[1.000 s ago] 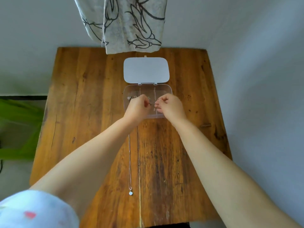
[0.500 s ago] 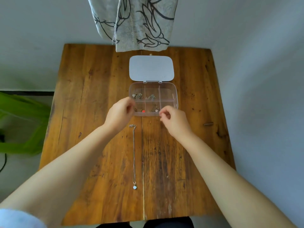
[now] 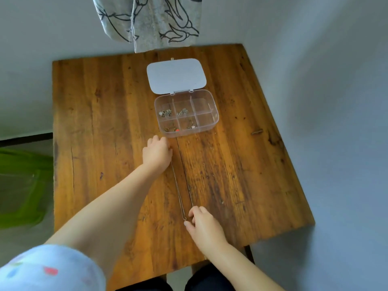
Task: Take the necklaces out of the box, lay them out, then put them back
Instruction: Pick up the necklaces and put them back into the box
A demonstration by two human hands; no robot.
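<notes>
A thin silver necklace (image 3: 178,190) lies stretched lengthwise on the wooden table (image 3: 94,122). My left hand (image 3: 157,152) is closed over its far end, just in front of the box. Near the table's front edge, my right hand (image 3: 202,223) pinches the near end, and the pendant is hidden under its fingers. The clear plastic box (image 3: 212,111) has six compartments and stands open, with its white lid (image 3: 176,75) folded back flat. Several small necklaces (image 3: 165,113) lie bunched in the left and middle compartments. The two right compartments look empty.
A patterned cloth (image 3: 151,19) hangs over the table's far edge. Grey walls close in behind and on the right. A green plant (image 3: 19,181) is off the left side. A small dark mark (image 3: 257,131) is on the wood right of the box.
Both hands have come away from the box. My left hand dropped to the chain's far end, and my right hand moved toward me to the pendant end.
</notes>
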